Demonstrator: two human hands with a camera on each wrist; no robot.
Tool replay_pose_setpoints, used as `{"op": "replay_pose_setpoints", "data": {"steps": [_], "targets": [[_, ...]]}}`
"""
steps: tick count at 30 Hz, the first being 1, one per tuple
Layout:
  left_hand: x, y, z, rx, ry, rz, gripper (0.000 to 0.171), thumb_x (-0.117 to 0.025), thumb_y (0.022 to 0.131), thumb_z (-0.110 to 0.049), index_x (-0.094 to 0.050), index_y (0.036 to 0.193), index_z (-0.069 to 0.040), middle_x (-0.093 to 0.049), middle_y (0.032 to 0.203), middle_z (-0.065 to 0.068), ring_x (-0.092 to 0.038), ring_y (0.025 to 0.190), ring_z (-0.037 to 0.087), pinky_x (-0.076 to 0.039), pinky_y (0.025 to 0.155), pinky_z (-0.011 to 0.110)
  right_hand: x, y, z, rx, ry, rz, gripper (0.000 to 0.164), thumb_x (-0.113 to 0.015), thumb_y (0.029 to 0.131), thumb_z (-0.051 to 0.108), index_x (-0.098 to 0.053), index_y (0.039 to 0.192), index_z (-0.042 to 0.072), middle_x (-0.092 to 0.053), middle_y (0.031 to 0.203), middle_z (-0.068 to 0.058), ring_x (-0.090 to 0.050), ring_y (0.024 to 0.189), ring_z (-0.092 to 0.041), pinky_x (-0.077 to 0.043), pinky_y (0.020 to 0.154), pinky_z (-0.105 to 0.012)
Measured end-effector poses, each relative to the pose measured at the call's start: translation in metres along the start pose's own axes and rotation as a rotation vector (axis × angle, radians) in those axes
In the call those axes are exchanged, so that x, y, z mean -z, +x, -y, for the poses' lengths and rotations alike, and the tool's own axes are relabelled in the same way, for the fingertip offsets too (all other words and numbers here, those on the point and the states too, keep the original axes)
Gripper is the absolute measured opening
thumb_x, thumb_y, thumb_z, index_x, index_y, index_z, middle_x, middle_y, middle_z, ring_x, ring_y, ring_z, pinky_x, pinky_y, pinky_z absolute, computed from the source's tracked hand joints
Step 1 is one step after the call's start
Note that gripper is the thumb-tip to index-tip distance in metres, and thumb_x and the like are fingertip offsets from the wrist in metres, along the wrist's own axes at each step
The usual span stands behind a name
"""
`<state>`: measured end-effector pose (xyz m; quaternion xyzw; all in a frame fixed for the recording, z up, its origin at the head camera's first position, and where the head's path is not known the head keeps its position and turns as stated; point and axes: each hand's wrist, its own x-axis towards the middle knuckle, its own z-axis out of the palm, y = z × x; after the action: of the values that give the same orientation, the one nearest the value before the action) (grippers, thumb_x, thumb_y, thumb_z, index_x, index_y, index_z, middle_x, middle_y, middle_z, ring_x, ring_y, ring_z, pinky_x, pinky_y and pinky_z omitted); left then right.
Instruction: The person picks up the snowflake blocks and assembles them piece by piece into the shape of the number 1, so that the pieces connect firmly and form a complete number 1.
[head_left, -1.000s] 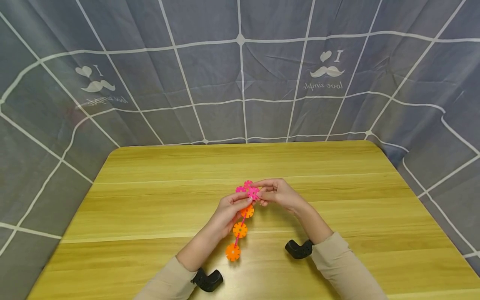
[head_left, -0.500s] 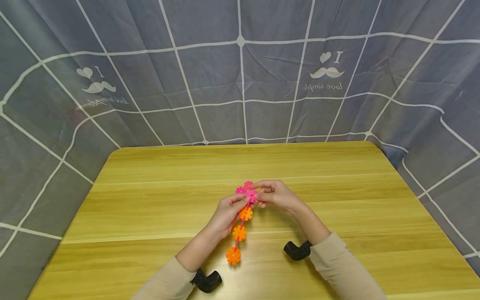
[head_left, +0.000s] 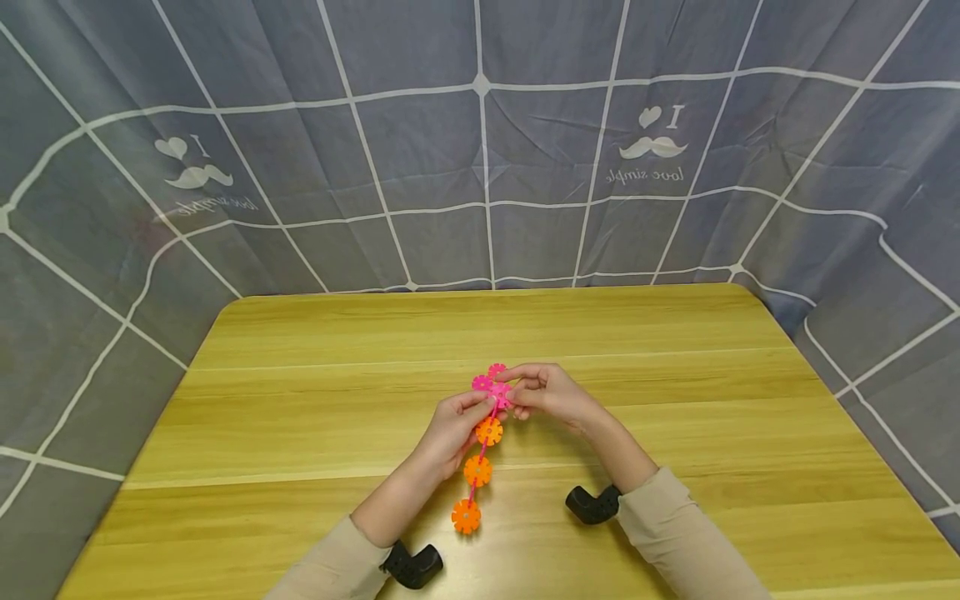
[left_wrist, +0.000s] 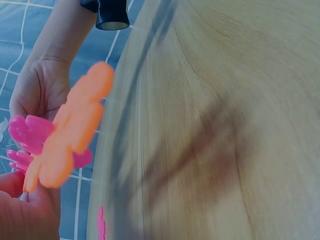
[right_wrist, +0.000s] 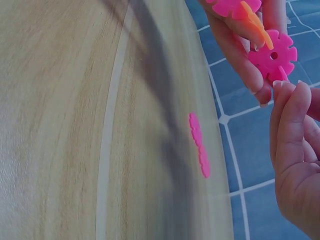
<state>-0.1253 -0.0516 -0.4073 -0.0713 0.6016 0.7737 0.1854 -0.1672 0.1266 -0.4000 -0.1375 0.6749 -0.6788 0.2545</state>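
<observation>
A chain of notched plastic discs, orange ones joined by pink ones seen edge-on, hangs from my left hand (head_left: 453, 425). The lowest orange disc (head_left: 466, 516) is nearest me. Left thumb and fingers pinch the upper end, where a pink disc (right_wrist: 274, 55) faces the right wrist camera. My right hand (head_left: 558, 398) meets it from the right, thumb and fingertip pinching a pink disc (right_wrist: 283, 74) seen edge-on at the first one's notched rim. In the left wrist view an orange disc (left_wrist: 80, 120) hides part of this joint.
Two loose pink discs (head_left: 482, 382) lie on the wooden table (head_left: 315, 400) just beyond the hands. A black curved device (head_left: 412, 567) is on the left wrist, another (head_left: 592, 505) on the right. A grey checked curtain (head_left: 420, 150) encloses the table's back and sides.
The hands and chain have shifted slightly toward me, and the chain's orange discs show more fully below the left hand. Both hands keep their pinch at the upper end.
</observation>
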Motion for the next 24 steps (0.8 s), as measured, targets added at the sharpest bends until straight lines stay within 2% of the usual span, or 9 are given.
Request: {"op": "replay_pose_setpoints", "data": {"steps": [7,10,16,22,24], "targets": [[0.000,0.001,0.000,0.003,0.009,-0.025,0.025,-0.056,0.093,-0.008,-0.059,0.111,0.010,-0.070,0.081,0.007,-0.048,0.047,0.000,-0.034,0.039,0.007,0.000,0.000,0.000,-0.004,-0.009,-0.001,0.036,-0.052,0.088,-0.006,-0.049,0.123,-0.014,-0.063,0.076,-0.005,-0.057,0.060,-0.009,-0.051,0.058,-0.019],[0.001,0.000,0.000,-0.004,0.005,-0.024,0.025,-0.054,0.094,-0.007,-0.058,0.112,0.010,-0.070,0.083,0.008,-0.050,0.049,0.000,-0.034,0.040,0.007,0.001,0.001,0.000,-0.002,-0.011,0.003,0.035,-0.052,0.088,-0.006,-0.049,0.123,-0.014,-0.063,0.077,-0.007,-0.057,0.061,-0.010,-0.051,0.058,-0.019],[0.004,0.000,0.000,-0.014,-0.024,-0.030,0.027,-0.051,0.095,-0.004,-0.055,0.115,0.013,-0.069,0.082,0.007,-0.062,0.063,0.004,-0.044,0.048,0.008,0.004,0.004,-0.001,-0.009,-0.026,-0.016,0.034,-0.056,0.089,-0.003,-0.051,0.121,-0.013,-0.063,0.079,-0.016,-0.057,0.060,-0.011,-0.051,0.058,-0.021],[0.007,0.000,-0.001,-0.028,-0.075,-0.005,0.029,-0.050,0.095,-0.003,-0.051,0.117,0.016,-0.067,0.081,0.005,-0.066,0.074,0.009,-0.053,0.063,0.016,0.008,0.012,-0.002,-0.040,-0.035,-0.059,0.037,-0.058,0.088,-0.002,-0.050,0.123,-0.012,-0.063,0.079,-0.013,-0.056,0.061,-0.012,-0.052,0.058,-0.021],[0.008,0.000,-0.002,-0.029,-0.079,-0.004,0.029,-0.050,0.095,-0.003,-0.050,0.117,0.016,-0.066,0.081,0.005,-0.066,0.075,0.010,-0.053,0.064,0.016,0.009,0.016,-0.002,-0.059,-0.040,-0.078,0.037,-0.058,0.088,-0.002,-0.050,0.123,-0.012,-0.064,0.081,-0.012,-0.056,0.061,-0.012,-0.052,0.058,-0.020]]}}
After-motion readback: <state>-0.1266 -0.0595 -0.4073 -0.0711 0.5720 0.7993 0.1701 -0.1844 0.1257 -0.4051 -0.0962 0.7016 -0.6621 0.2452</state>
